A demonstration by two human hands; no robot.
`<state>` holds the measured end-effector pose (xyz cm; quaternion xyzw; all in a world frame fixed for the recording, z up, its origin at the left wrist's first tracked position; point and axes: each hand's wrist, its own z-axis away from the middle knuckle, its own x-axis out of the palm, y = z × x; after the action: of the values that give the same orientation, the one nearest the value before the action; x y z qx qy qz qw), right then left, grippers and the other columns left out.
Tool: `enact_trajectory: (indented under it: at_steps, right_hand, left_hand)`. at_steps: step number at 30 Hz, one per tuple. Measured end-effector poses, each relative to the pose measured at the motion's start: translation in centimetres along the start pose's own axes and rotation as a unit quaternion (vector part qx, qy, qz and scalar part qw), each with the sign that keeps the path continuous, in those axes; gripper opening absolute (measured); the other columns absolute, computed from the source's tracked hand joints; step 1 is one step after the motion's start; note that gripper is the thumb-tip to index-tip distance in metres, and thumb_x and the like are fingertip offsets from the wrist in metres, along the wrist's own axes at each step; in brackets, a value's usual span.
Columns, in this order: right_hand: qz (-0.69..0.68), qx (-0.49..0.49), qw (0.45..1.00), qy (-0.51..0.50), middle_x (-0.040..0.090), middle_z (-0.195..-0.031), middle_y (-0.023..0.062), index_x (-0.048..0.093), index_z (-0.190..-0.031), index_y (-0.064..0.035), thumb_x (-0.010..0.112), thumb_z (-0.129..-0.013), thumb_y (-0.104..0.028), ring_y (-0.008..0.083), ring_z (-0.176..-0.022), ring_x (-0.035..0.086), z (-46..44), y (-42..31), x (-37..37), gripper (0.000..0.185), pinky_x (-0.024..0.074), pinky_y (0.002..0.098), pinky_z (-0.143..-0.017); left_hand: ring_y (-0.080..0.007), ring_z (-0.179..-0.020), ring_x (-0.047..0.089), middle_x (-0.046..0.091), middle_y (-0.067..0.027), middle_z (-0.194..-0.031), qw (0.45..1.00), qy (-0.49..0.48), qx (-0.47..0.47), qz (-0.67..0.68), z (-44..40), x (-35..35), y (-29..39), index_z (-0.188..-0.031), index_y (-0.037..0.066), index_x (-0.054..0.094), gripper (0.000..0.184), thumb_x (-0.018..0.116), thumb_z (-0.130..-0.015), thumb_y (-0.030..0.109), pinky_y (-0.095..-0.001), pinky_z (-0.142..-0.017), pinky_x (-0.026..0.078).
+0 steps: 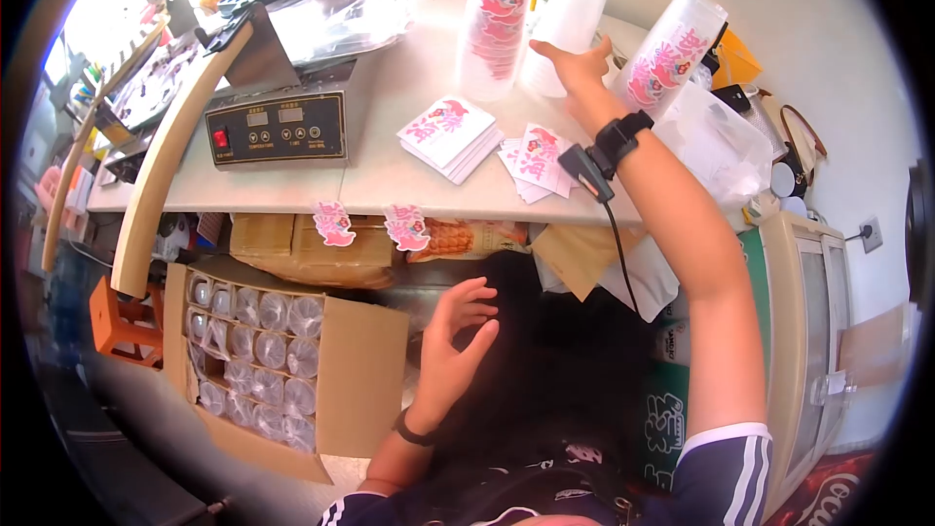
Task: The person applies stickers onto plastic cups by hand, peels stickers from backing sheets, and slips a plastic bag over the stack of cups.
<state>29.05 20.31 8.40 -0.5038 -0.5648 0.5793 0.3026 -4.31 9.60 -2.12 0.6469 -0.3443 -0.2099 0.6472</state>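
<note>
My right hand (582,78) reaches over the table at a stack of plain translucent plastic cups (575,0). Its thumb and a finger are spread across the near side of the stack; whether the palm presses on it I cannot tell. To the left stands a taller stack of cups with pink stickers (499,19), and to the right leans another stickered cup stack (672,54). My left hand (456,351) hovers over my lap, fingers apart, holding nothing. Printed sticker piles (448,136) and loose stickers (541,161) lie before the cups.
A waffle maker with a control panel (278,131) occupies the table's left. Two stickers (333,224) hang on the table's front edge. Below, an open carton (360,370) holds several wrapped cup stacks. A clear plastic bag (716,146) lies right of my forearm; a cable hangs from my wrist.
</note>
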Motion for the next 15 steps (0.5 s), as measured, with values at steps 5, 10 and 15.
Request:
enact_trajectory:
  at_steps: [5, 10, 15]
  right_hand:
    - [-0.095, -0.049, 0.991, -0.083, 0.044, -0.136, 0.0245, 0.031, -0.14, -0.001, 0.089, -0.064, -0.018, 0.0346, -0.12, 0.053, -3.7, 3.3, 0.1, 0.097, 0.0498, 0.0423, -0.094]
    - [0.003, -0.214, 0.976, 0.037, 0.057, -0.119, 0.0196, 0.038, -0.133, -0.0031, 0.087, -0.066, -0.017, 0.0327, -0.11, 0.06, 1.2, 1.7, -0.7, 0.084, 0.05, 0.0401, -0.092]
    - [-0.033, -0.288, 0.954, -0.072, 0.055, -0.129, 0.0154, 0.035, -0.137, -0.0016, 0.084, -0.075, -0.021, 0.0247, -0.118, 0.055, 6.6, -0.9, -4.6, 0.082, 0.0451, 0.0353, -0.099]
  left_hand:
    - [-0.0191, -0.102, 0.063, 0.06, -0.0125, -0.121, 0.999, 0.022, -0.04, 0.022, 0.9, -0.2, -1.2, -0.133, 0.003, 0.048, 0.048, 0.062, -0.088, -0.002, -0.0317, -0.092, 0.049]
    - [-0.0197, -0.102, 0.063, 0.06, -0.0122, -0.121, 0.999, 0.002, -0.038, 0.007, 0.8, 0.3, -0.8, -0.133, 0.003, 0.047, 0.047, 0.061, -0.089, -0.001, -0.0319, -0.092, 0.048]
    - [-0.0191, -0.102, 0.063, 0.061, -0.0117, -0.12, 1.0, -0.014, -0.02, -0.012, 0.6, 1.3, 0.2, -0.133, 0.002, 0.047, 0.047, 0.061, -0.088, -0.001, -0.0313, -0.092, 0.048]
